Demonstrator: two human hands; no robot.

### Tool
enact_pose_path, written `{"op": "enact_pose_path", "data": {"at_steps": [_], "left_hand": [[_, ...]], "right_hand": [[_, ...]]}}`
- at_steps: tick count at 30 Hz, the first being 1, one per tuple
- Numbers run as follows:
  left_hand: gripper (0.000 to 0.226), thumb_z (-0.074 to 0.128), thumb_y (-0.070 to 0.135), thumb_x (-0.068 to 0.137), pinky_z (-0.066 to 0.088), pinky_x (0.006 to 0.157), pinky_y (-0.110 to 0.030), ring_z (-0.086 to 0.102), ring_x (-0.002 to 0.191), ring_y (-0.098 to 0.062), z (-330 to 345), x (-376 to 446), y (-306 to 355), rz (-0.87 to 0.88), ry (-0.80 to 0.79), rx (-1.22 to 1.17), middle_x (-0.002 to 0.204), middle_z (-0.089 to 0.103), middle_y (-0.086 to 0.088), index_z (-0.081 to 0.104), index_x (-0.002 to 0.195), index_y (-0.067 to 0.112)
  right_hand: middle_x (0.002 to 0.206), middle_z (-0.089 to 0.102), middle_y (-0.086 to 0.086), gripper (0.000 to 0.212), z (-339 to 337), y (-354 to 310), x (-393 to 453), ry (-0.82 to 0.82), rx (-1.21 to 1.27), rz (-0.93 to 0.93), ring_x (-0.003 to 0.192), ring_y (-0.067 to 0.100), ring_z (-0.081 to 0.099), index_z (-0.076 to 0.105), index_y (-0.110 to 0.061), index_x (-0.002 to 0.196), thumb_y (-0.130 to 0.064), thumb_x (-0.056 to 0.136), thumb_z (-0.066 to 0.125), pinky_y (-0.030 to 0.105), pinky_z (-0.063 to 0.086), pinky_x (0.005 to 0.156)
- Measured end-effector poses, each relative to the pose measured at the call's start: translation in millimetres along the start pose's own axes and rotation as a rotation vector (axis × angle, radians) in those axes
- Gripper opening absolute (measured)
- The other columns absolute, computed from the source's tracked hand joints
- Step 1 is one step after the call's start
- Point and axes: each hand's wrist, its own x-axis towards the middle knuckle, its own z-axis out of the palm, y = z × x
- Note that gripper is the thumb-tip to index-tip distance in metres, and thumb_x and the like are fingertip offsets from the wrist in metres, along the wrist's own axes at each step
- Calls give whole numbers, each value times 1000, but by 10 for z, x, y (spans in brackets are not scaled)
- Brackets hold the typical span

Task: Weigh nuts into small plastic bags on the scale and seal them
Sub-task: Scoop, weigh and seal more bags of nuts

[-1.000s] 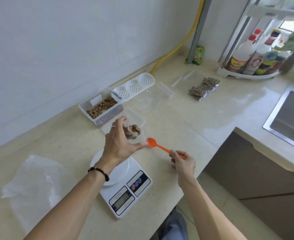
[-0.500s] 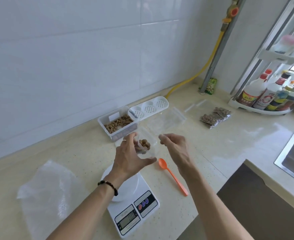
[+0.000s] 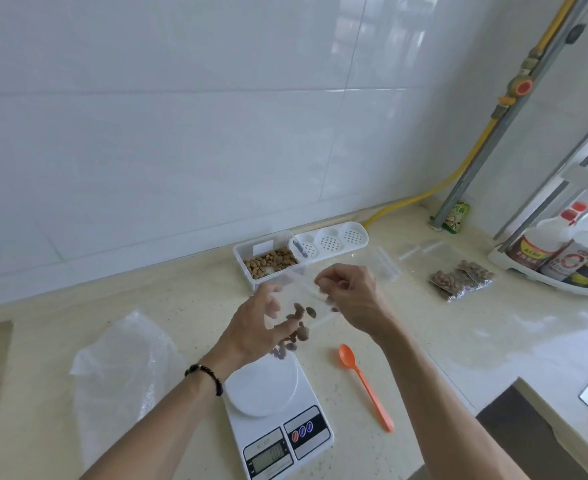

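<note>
Here, both hands hold a small clear plastic bag (image 3: pixel 315 299) of brown nuts (image 3: pixel 294 329) above the white digital kitchen scale (image 3: pixel 275 410) on the beige bench (image 3: pixel 458 341): left hand (image 3: pixel 256 329) curled around its side, right hand (image 3: pixel 349 297) pinching its top. An orange plastic spoon (image 3: pixel 365 384) lies beside the scale.

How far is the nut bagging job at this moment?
Done: filled clear bags of nuts lie at the far right. In hand: both hands, left and right, hold a small clear plastic bag with nuts above the white scale, unsealed. Left: more nuts wait in the white tub.
</note>
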Motion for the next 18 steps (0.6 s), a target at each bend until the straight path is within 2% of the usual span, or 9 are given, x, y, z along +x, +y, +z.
{"op": "enact_pose_path", "data": {"at_steps": [2,3,4,5,7,9,12,14,18], "left_hand": [[24,68,30,87,52,90,-36,60,99,-11,-115,-19,-124,-74,-59,-22,97,61,5,55,108,31],[10,64,26,90,53,89,-43,63,94,-15,-171,-33,-185,-108,-80,-51,91,65,7,58,98,29],[7,59,21,92,54,86,-48,65,88,-20,-217,-46,-251,-133,-80,-59,83,67,7,60,90,28],[16,55,18,94,55,82,-49,66,85,-22,-253,-54,-313,-149,-66,-39,80,68,7,61,84,28],[25,49,14,97,58,71,-41,67,81,-23,-294,-76,-389,-176,-53,-4,84,70,-3,63,81,26],[24,48,12,98,53,57,-28,64,74,-20,-309,-81,-414,-195,-33,19,83,68,-9,64,83,21],[20,51,12,97,48,50,-25,59,62,-12,-290,-48,-466,-211,-37,48,75,65,-2,66,84,18],[16,56,14,95,49,51,-24,62,64,-10,-260,-27,-511,-214,-51,84,74,67,1,66,83,19],[8,65,17,90,47,62,-16,64,73,-8,-119,30,-613,-206,-38,188,77,67,7,67,83,19]], "right_hand": [[71,67,0,19,29,-10,26,-33,21,6,58,9,62,70,-15,79,-5,91,59,27,57,57],[71,68,1,20,48,-9,36,-42,38,19,57,8,62,69,-14,80,-4,92,57,27,57,57],[72,69,1,20,71,3,48,-41,67,37,57,9,62,68,-13,81,-4,92,55,28,57,58],[73,70,1,20,96,23,56,-36,103,57,58,10,62,67,-13,82,-4,94,54,28,57,58],[78,71,2,15,152,83,55,-44,153,93,63,13,65,67,-13,87,-13,97,56,29,57,59],[83,72,3,13,212,170,38,-87,128,114,68,14,67,66,-13,95,-25,96,60,28,57,60],[81,70,5,6,295,341,15,-118,53,172,64,12,65,65,-11,93,-17,92,63,25,56,57],[77,69,9,8,348,499,2,-112,74,261,60,14,64,66,-7,86,-7,92,60,25,56,56],[77,70,15,12,476,879,-78,-77,149,462,57,17,64,66,-3,82,-1,92,60,27,57,55]]}}
